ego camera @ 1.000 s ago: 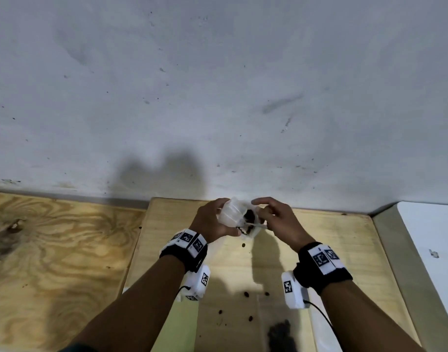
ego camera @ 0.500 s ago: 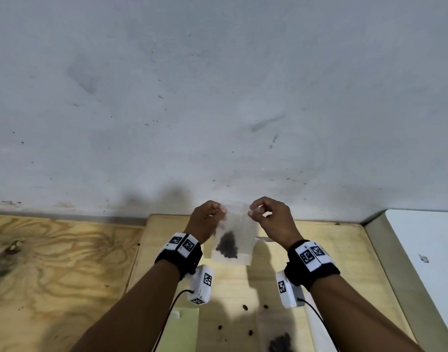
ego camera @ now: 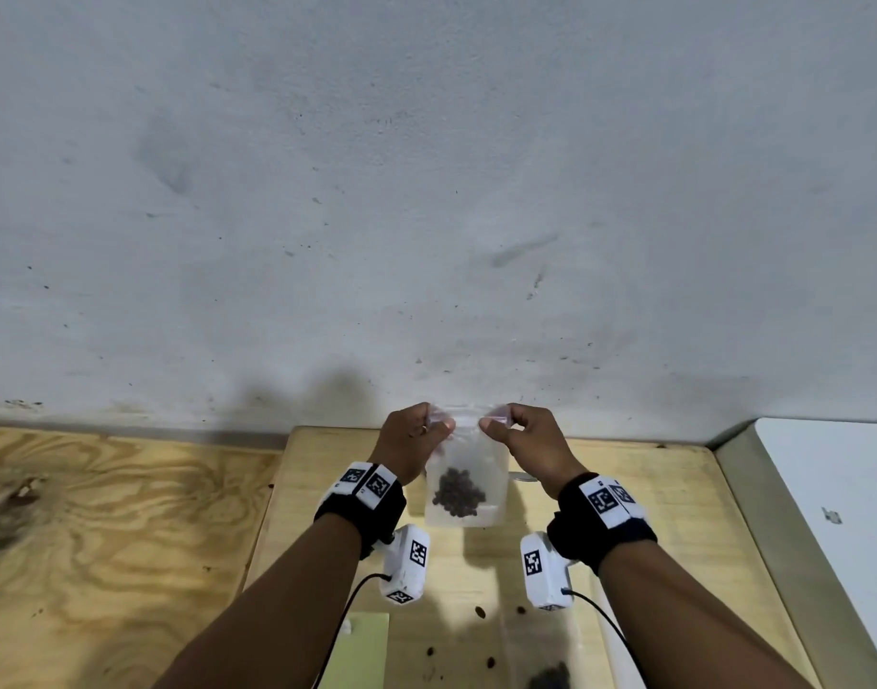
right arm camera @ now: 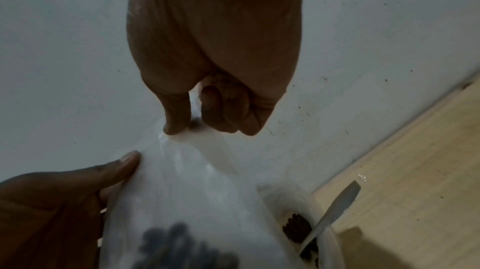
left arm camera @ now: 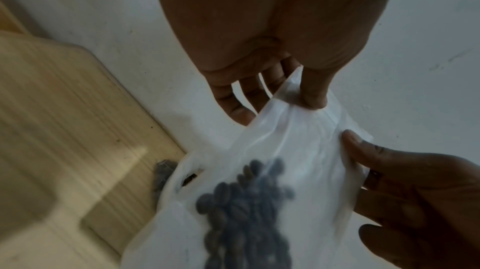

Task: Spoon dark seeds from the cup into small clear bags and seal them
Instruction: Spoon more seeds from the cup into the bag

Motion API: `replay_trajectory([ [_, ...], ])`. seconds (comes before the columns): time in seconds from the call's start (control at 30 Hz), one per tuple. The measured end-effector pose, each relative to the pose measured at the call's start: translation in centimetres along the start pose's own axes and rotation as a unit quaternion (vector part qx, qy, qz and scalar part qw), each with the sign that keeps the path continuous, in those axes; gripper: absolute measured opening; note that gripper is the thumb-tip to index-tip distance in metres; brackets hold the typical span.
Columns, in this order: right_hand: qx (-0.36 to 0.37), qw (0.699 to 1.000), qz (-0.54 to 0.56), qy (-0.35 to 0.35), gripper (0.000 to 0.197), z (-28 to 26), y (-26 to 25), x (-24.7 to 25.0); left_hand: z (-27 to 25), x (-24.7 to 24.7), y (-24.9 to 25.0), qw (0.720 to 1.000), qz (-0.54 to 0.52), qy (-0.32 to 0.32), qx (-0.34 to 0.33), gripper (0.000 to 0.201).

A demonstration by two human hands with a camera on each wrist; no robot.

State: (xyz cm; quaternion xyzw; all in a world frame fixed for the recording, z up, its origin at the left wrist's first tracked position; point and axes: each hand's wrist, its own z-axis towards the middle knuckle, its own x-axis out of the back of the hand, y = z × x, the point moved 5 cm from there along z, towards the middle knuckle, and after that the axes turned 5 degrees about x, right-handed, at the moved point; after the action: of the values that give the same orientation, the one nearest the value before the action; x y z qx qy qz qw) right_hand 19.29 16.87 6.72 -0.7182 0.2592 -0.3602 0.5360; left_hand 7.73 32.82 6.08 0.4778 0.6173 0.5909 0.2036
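A small clear bag (ego camera: 465, 482) of dark seeds (ego camera: 459, 493) hangs upright above the tabletop (ego camera: 665, 494), between both hands. Left hand (ego camera: 410, 442) and right hand (ego camera: 528, 440) each pinch a top corner, so its unsealed-looking mouth runs level between them.

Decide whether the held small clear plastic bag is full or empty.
Partly filled: dark seeds pool at the bottom of the small clear plastic bag; its upper part is empty.

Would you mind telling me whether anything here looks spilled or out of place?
Yes: a few loose seeds lie scattered on the wooden board, outside the bag both hands hold.
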Motion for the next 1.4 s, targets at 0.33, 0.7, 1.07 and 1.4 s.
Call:
replay_trajectory([
  [0.33,0.0,0.999,0.051,-0.016,0.02,-0.5,-1.1,-0.3,0.2,0.0,1.0,1.0,-0.007,0.005,0.009,0.019],
  [0.7,-0.042,0.993,0.108,0.001,0.034,-1.4,-1.0,0.3,-0.9,0.4,0.5,0.993,-0.106,0.032,0.049,0.023],
  [1.07,-0.018,0.991,0.113,0.068,0.016,-2.6,-1.2,0.1,-1.9,0.7,-0.4,0.986,-0.139,0.034,0.082,0.024],
  [1.4,0.011,0.999,-0.007,-0.03,0.04,-7.5,2.1,-2.4,-3.8,1.0,-2.0,0.944,-0.27,0.023,0.187,0.014],
])
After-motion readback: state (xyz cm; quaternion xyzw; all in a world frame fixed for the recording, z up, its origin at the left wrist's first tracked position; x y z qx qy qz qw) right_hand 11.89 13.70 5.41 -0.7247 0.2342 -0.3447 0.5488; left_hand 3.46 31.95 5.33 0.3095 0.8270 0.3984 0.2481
